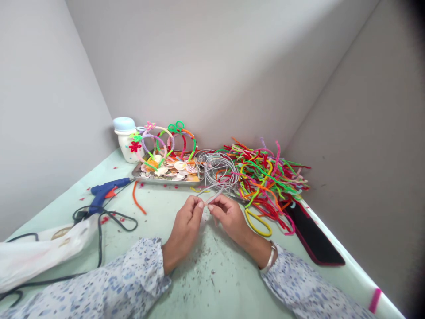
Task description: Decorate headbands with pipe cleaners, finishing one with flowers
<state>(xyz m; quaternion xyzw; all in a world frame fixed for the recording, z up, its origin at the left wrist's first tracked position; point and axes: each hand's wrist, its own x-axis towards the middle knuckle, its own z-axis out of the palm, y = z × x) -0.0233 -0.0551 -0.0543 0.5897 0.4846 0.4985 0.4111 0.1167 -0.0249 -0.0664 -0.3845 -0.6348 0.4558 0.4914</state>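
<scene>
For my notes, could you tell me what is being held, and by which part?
A pale wire, pinched near its end between the left hand and right hand fingertips.

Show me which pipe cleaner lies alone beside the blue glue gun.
The orange pipe cleaner, one bent strand on the table, apart from the multicoloured pile and right of the blue glue gun.

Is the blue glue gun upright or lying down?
Lying down: the blue glue gun rests on its side on the pale green table.
</scene>
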